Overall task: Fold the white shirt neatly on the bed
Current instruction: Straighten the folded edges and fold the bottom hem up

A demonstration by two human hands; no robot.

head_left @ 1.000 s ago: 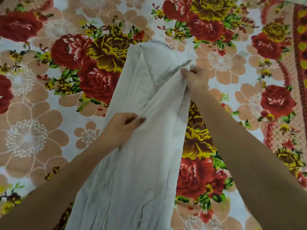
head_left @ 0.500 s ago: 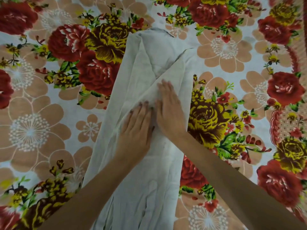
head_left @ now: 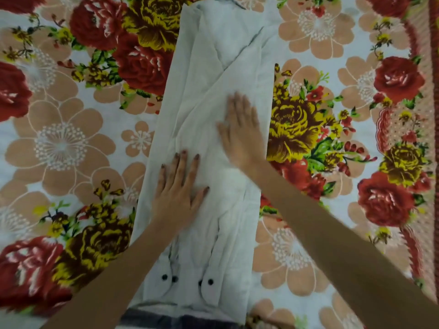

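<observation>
The white shirt (head_left: pixel 213 67) lies on the bed as a long narrow strip running away from me, both sides folded inward. Its two cuffs with dark buttons (head_left: pixel 187 279) sit side by side near the close end. My left hand (head_left: pixel 180 186) rests flat on the middle of the strip, fingers straight and spread. My right hand (head_left: pixel 242 129) lies flat a little farther up and to the right, pressing the folded right side; it is blurred by motion. Neither hand holds any cloth.
The bed is covered by a floral sheet (head_left: pixel 71 143) with large red, yellow and beige flowers on both sides of the shirt. A patterned red border (head_left: pixel 422 115) runs down the far right. A dark striped cloth (head_left: pixel 166 317) shows at the bottom edge.
My right hand let go of the pinched shirt edge and laid it over. Both hands then flattened on the shirt and slid toward me along it; more of the near end now shows.
</observation>
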